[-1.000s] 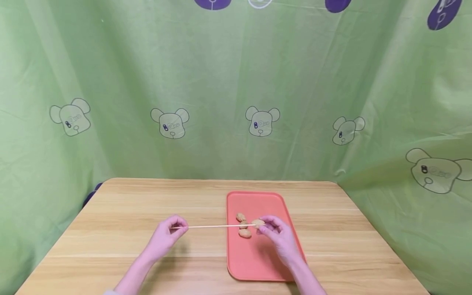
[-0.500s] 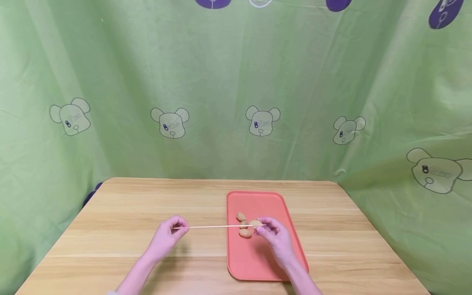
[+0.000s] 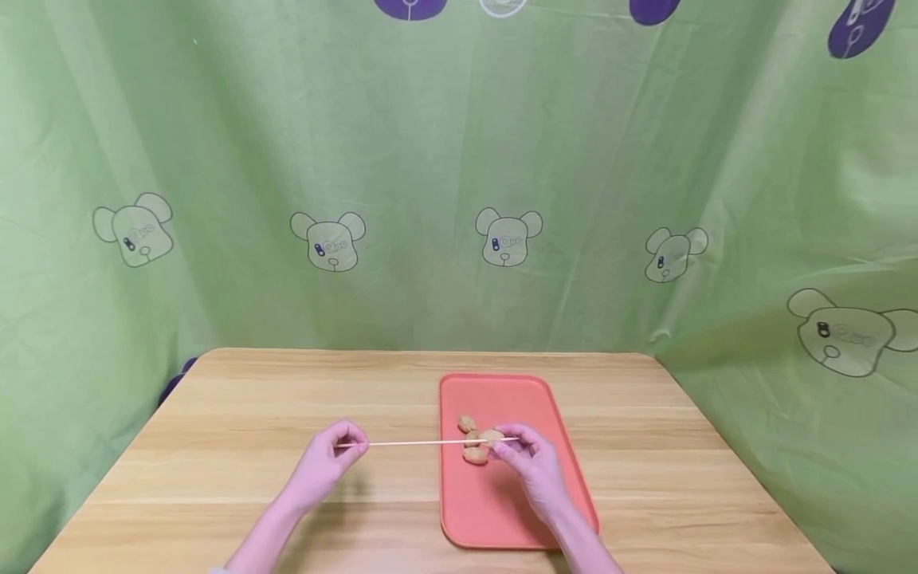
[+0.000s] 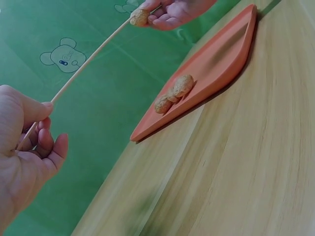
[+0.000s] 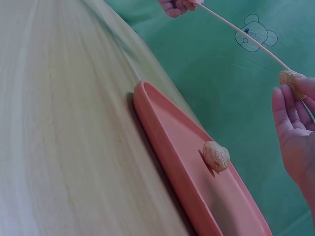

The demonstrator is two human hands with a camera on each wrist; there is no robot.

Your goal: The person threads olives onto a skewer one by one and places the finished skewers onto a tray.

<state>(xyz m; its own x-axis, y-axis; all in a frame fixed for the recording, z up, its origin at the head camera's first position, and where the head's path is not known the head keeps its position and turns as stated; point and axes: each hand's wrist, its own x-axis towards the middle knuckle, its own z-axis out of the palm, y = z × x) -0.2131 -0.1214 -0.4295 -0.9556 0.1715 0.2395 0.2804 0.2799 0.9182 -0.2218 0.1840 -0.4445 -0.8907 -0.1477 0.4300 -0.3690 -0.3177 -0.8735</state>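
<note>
In the head view my left hand (image 3: 323, 465) pinches the near end of a thin wooden skewer (image 3: 412, 442) between thumb and fingers. The skewer runs level to the right, over the tray. Near its other end, a tan wrinkled food ball (image 3: 492, 436) is on it, held between the thumb and fingers of my right hand (image 3: 536, 470). A short stretch of skewer tip shows beyond the ball. The right wrist view shows the held ball (image 5: 291, 83) above the tray. Several similar balls (image 3: 475, 455) lie on the red tray (image 3: 495, 526), just beneath the skewer.
The tray lies right of centre on a wooden table (image 3: 287, 391). In the left wrist view the loose balls (image 4: 183, 85) sit close to the tray's left rim. A green patterned curtain (image 3: 423, 295) hangs behind and along both sides of the table.
My right hand has shifted slightly left along the skewer with the ball, and the skewer tip now shows beyond it. The left hand has hardly moved.
</note>
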